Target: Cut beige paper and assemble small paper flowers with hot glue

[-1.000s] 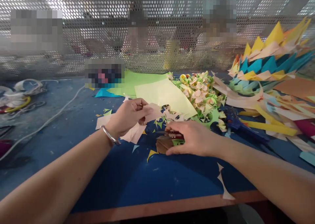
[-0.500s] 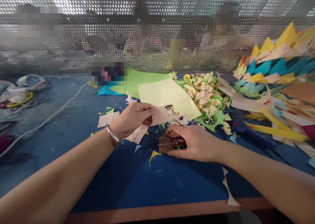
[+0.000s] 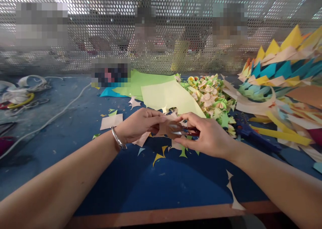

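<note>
My left hand [image 3: 146, 123], with a silver bangle on its wrist, pinches a pale pink piece of paper [image 3: 162, 128] at its upper edge. In my right hand [image 3: 203, 131] is a small pair of scissors [image 3: 190, 132] with red handles, the blades pointing left. A brownish round piece [image 3: 172, 129] lies at the blades, against the pink paper; whether the hand grips it too, I cannot tell. Yellow scraps [image 3: 158, 158] and a green scrap [image 3: 183, 152] lie below the hands. Another pink paper piece [image 3: 112, 121] rests left of my left hand.
Green and cream paper sheets [image 3: 166, 95] lie behind my hands. Folded paper balls [image 3: 208, 98] are heaped at right, near a blue glue gun [image 3: 256, 136]. A tall layered paper piece [image 3: 281, 68] stands far right. A perforated metal screen [image 3: 161, 54] closes the back; a white cord [image 3: 55, 121] runs left.
My right hand has risen, bringing the scissors and the round piece up against the pink paper. My left hand has shifted slightly right, and its paper has come lower.
</note>
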A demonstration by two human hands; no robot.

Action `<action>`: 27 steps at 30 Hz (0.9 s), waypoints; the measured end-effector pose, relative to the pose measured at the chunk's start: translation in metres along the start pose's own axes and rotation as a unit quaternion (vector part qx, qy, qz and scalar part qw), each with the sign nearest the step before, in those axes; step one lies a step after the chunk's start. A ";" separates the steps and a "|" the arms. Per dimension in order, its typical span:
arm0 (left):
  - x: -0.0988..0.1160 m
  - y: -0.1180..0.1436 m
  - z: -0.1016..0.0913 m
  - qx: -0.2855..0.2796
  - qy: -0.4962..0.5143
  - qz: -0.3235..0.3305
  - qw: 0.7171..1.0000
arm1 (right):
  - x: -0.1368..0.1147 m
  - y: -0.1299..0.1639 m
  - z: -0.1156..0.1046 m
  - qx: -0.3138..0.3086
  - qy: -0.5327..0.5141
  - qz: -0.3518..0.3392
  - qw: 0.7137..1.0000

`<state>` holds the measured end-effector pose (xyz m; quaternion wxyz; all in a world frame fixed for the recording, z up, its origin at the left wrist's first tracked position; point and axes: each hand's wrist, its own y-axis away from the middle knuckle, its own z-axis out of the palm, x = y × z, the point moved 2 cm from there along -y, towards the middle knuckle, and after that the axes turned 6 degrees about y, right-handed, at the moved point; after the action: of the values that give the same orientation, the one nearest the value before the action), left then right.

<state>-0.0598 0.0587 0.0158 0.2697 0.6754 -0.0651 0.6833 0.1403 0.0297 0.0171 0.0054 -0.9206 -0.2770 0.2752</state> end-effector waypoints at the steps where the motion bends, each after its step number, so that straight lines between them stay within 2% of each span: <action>1: 0.000 0.001 0.002 -0.017 0.015 -0.005 1.000 | 0.001 0.000 -0.001 0.011 0.004 -0.006 1.000; 4: -0.001 0.003 0.007 -0.049 0.053 -0.017 0.997 | 0.003 -0.002 -0.001 0.016 -0.006 -0.019 1.000; 11: -0.004 0.004 0.008 -0.067 0.104 -0.046 0.991 | 0.006 0.000 0.000 0.035 0.001 -0.033 0.999; 17: -0.002 0.004 0.011 -0.128 0.090 -0.001 0.988 | 0.005 0.000 0.000 0.040 0.022 -0.051 0.998; 19: -0.002 0.004 0.012 -0.119 0.063 0.020 0.991 | 0.005 0.000 -0.001 0.045 0.038 -0.054 0.997; 23: -0.002 0.005 0.015 -0.065 0.034 0.035 0.997 | 0.004 0.000 -0.002 0.047 0.051 -0.049 0.996; 27: 0.000 0.006 0.017 -0.044 0.033 0.051 0.997 | 0.006 0.000 -0.004 0.055 -0.003 -0.024 0.998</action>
<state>-0.0476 0.0463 0.0182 0.2661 0.6358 -0.1204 0.7144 0.1462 0.0335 0.0178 0.0617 -0.9112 -0.2837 0.2924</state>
